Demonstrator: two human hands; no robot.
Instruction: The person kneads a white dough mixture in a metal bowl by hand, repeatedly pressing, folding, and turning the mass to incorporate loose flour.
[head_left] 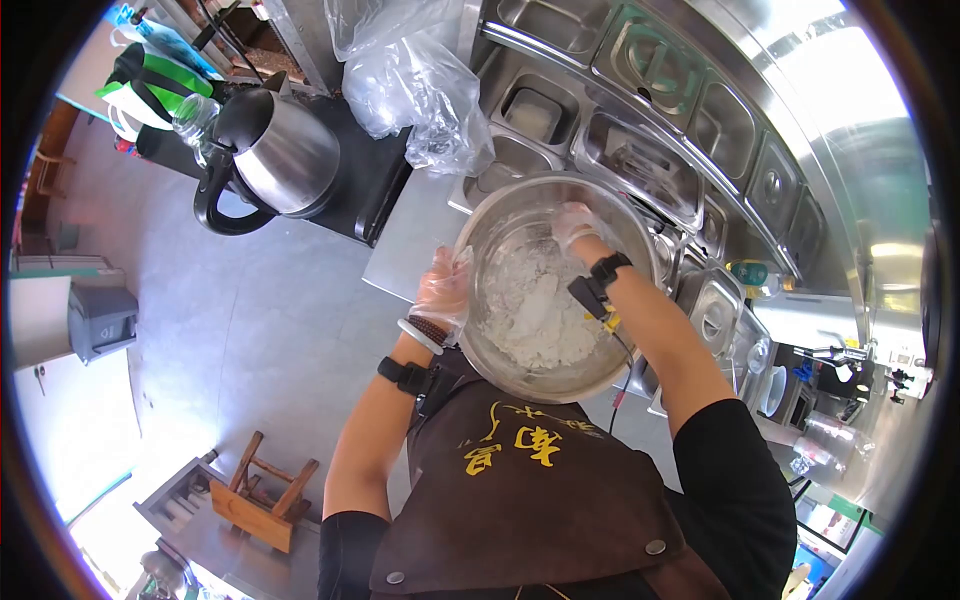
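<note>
The mixing bowl (480,240) is stainless steel with a bright, smooth polish. The dough (530,315) in it looks white, matt and lumpy. Thin clear plastic gloves — crinkled, faintly glossy — cover the left hand (443,290) and right hand (572,225). The kettle (285,150) is mirror-bright steel with a black plastic handle. The apron (530,500) is matt brown cloth, the stool (265,495) bare wood.

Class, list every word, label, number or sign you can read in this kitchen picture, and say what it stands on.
Brown apron: large yellow characters, skewed, not surely readable.
Bottle label by the steel trays: too small to read.
Nothing else bears readable text.
</note>
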